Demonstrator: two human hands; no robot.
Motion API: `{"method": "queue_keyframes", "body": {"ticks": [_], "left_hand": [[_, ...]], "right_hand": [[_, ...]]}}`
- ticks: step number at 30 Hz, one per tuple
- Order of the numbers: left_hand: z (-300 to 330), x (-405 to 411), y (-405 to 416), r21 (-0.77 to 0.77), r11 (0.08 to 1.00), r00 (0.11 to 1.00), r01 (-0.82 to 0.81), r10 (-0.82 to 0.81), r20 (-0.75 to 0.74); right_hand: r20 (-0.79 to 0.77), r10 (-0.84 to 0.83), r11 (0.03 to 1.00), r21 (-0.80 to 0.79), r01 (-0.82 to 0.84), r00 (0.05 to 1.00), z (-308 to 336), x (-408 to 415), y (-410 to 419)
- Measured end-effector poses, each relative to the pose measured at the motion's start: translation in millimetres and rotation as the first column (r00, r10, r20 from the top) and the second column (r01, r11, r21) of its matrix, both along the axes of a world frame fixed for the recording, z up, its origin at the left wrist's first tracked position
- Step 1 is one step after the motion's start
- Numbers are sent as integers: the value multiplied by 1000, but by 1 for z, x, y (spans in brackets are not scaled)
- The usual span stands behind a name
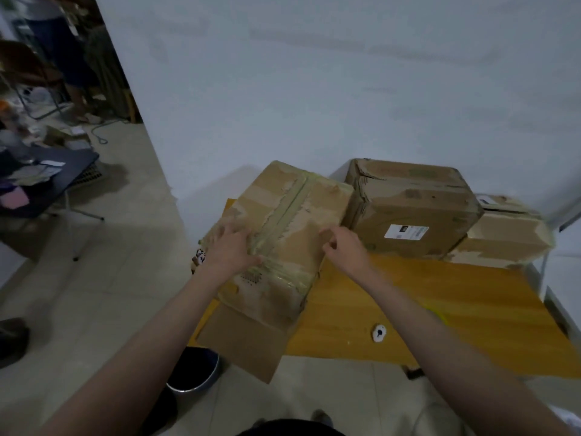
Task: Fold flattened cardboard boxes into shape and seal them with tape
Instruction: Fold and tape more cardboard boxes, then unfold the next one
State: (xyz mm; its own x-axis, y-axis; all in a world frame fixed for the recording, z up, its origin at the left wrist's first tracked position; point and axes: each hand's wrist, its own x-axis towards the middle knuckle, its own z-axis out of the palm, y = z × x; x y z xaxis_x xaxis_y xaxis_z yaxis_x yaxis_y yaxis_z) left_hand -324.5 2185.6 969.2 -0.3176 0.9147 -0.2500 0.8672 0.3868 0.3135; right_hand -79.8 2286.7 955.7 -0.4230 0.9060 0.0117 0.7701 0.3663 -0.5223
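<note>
A worn cardboard box [295, 209] stands on the left end of the wooden table [440, 309], with tape running down the middle seam of its top. One loose flap [245, 338] hangs off the near side over the table edge. My left hand [231, 247] lies flat on the box top, left of the seam, fingers spread. My right hand [344, 243] sits at the box's right edge with fingers curled; whether it pinches the cardboard edge is unclear.
A second assembled box [412, 212] with a white label stands to the right, and a third box [503, 237] beyond it. A small white object [379, 332] lies on the table. A dark bin [195, 369] sits on the floor under the flap. A dark cluttered table [47, 184] stands left.
</note>
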Motion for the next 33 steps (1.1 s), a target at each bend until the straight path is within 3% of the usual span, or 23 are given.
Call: {"method": "queue_keyframes", "body": {"ticks": [3,6,12,16,24,33], "left_hand": [[13,43,-6,11,996,996,-83,83,24],[17,89,-7,-36,994,994,-105,105,-8],[-1,139,-2,-92,984,987,-153,148,-65],[-6,134,-2,-29,983,983,-183,182,-29],[-4,92,-24,-47,976,977,-213,212,-22],[0,23,-48,-80,974,977,-211,209,-37]], "right_hand": [[147,15,997,77,-27,989,17,-3,40],[175,-3,995,103,-15,985,31,-9,82],[233,150,989,-43,-144,961,28,0,148],[131,151,988,-56,-144,980,13,5,160],[-3,146,986,-87,-146,989,6,9,147],[59,240,957,-184,-226,969,6,1,96]]}}
